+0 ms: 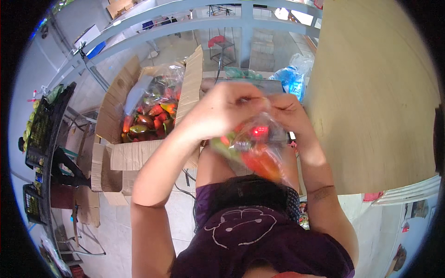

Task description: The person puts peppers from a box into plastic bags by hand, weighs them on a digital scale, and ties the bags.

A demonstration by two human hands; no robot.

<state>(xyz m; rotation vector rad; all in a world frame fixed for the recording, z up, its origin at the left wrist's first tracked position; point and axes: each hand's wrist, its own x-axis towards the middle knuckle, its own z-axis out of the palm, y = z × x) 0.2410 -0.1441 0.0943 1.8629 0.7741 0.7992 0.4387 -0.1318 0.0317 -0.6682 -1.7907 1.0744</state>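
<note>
Both sets of fingers pinch the gathered top of a clear plastic bag (252,148) held up in front of the chest. The left hand (227,111) has its fingers curled tight around the bag's neck; the right hand (287,111) meets it from the other side, fingers pressed on the same bunched film, the two hands touching.

The bag hangs below the hands and looks blurred. Through the film show red, orange and green peppers, and a small red glow sits behind it.

Just behind the hands lies a grey scale (250,85), partly hidden by them, with a blue plastic bag (289,78) beside it. To the right stands a pale wooden table (371,92), its broad top bending with the lens.

To the left, on the floor, an open brown cardboard box (120,153) has its flaps spread outward. Inside it a clear liner holds a heap of peppers (150,116), red, orange and green. Further left are black plastic crates (39,129) stacked at the rim of the view.

The floor (116,217) is pale tile. A light grey railing (185,21) curves across the top.
</note>
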